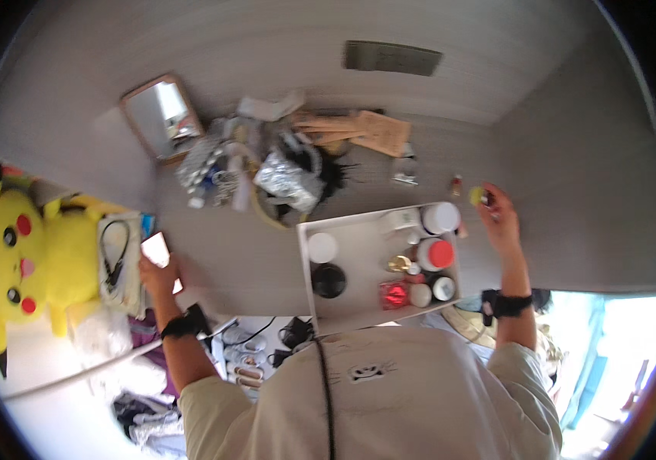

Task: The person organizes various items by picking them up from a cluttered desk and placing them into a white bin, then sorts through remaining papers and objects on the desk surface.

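Observation:
My left hand is at the left end of the grey desk, closed on a flat white rectangular thing whose kind I cannot make out. On the right, my right hand pinches a small item with a yellow-green top, possibly a little bottle, above the desktop. A small reddish-brown bottle stands just left of those fingers. Between my hands, near my body, sits a white open box holding several jars: a black-lidded one, a red-lidded one, white-lidded ones, and a shiny red packet.
A framed mirror leans in the back left corner. Beside it lies a heap with a silver pouch and brown paper packets. Side panels bound the desk. Yellow plush toys stand beyond its left side.

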### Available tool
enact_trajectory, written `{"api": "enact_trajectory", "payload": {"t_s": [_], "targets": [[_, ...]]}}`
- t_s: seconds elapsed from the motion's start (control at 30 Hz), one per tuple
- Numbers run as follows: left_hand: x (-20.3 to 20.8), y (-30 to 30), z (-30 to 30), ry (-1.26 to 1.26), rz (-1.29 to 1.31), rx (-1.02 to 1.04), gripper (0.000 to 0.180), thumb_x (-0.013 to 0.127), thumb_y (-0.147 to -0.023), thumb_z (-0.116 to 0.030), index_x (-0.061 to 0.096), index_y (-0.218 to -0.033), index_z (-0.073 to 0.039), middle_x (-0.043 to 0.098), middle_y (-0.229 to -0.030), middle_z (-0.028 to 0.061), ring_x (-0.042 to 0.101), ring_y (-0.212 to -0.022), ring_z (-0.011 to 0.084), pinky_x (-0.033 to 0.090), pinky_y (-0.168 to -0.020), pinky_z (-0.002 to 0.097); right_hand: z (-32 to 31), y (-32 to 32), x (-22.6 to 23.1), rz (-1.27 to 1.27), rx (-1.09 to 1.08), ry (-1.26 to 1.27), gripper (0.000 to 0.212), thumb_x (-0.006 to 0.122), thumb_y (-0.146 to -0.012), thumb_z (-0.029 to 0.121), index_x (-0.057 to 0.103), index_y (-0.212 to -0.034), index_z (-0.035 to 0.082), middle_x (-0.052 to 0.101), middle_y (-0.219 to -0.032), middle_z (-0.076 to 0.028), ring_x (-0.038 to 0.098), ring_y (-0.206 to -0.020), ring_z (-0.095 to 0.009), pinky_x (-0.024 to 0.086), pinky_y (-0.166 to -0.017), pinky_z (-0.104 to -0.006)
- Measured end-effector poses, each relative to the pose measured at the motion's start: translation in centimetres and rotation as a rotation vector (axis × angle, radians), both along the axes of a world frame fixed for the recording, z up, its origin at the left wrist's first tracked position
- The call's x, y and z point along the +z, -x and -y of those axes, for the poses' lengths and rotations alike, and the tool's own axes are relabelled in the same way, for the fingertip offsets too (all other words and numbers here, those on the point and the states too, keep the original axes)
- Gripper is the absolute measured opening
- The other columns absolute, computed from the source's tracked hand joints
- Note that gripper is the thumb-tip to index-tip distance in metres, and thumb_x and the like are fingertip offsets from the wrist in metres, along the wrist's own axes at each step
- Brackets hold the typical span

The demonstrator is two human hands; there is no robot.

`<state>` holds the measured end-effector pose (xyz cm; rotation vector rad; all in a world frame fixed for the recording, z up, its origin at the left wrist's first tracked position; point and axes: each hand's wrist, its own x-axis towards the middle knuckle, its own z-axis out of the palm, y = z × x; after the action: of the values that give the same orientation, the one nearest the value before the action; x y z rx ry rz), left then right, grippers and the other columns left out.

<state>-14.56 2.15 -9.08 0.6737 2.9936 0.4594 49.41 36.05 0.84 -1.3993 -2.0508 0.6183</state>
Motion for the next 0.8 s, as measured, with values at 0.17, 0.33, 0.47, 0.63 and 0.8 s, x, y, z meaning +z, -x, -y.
{"api": "enact_trajectory", "payload": {"t_s": [0.17,0.33,0.47,0.63,0.8], "targets": [[5.9,-7.7,-2.0,-0.611,0.575,-0.380,0.048,0.058,-0.091,-0.022,0.044,-0.132,-0.003,0.052,-0.125,0.0147,0.049,-0.115,0.0248,0.038,-0.098,0.0369,-3.7,1.2,-2.3,0.045,0.030,-0.028,0.038,0.064,-0.082,0.012,0.055,-0.118,0.008,0.062,-0.098,-0.012,0.061,-0.088,-0.025,0.049,-0.077,-0.0345],[12.5,-19.6,-5.8,-0.590,1.131,-0.767,0.037,0.053,-0.094,-0.011,0.047,-0.129,-0.002,0.059,-0.114,0.0089,0.054,-0.107,0.0163,0.041,-0.094,0.0290,-7.8,3.7,-4.9,0.162,0.154,0.121,0.038,0.065,-0.078,0.011,0.055,-0.115,0.008,0.062,-0.101,-0.015,0.060,-0.094,-0.030,0.048,-0.083,-0.0371],[13.9,-25.2,-8.0,-0.533,1.421,-0.865,0.034,0.052,-0.093,-0.004,0.048,-0.127,-0.002,0.059,-0.111,0.0072,0.054,-0.106,0.0144,0.041,-0.093,0.0279,-9.7,6.0,-7.1,0.387,0.328,0.103,0.039,0.064,-0.077,0.010,0.056,-0.115,0.009,0.061,-0.106,-0.015,0.058,-0.099,-0.034,0.047,-0.086,-0.0399],[12.4,-28.6,-8.0,-0.489,1.445,-0.892,0.029,0.050,-0.095,-0.007,0.050,-0.124,-0.002,0.058,-0.112,0.0054,0.055,-0.104,0.0143,0.043,-0.089,0.0284,-10.6,7.0,-8.1,0.464,0.374,0.053,0.040,0.065,-0.077,0.013,0.057,-0.115,0.013,0.060,-0.108,-0.013,0.056,-0.103,-0.033,0.045,-0.087,-0.0406],[11.9,-30.6,-7.2,-0.415,1.248,-0.892,0.030,0.052,-0.094,-0.005,0.051,-0.123,-0.002,0.059,-0.110,0.0044,0.055,-0.104,0.0127,0.043,-0.088,0.0271,-9.4,9.9,-4.1,0.407,0.531,-0.235,0.039,0.070,-0.075,0.020,0.058,-0.111,0.014,0.060,-0.105,-0.010,0.055,-0.102,-0.032,0.045,-0.086,-0.0396]]}}
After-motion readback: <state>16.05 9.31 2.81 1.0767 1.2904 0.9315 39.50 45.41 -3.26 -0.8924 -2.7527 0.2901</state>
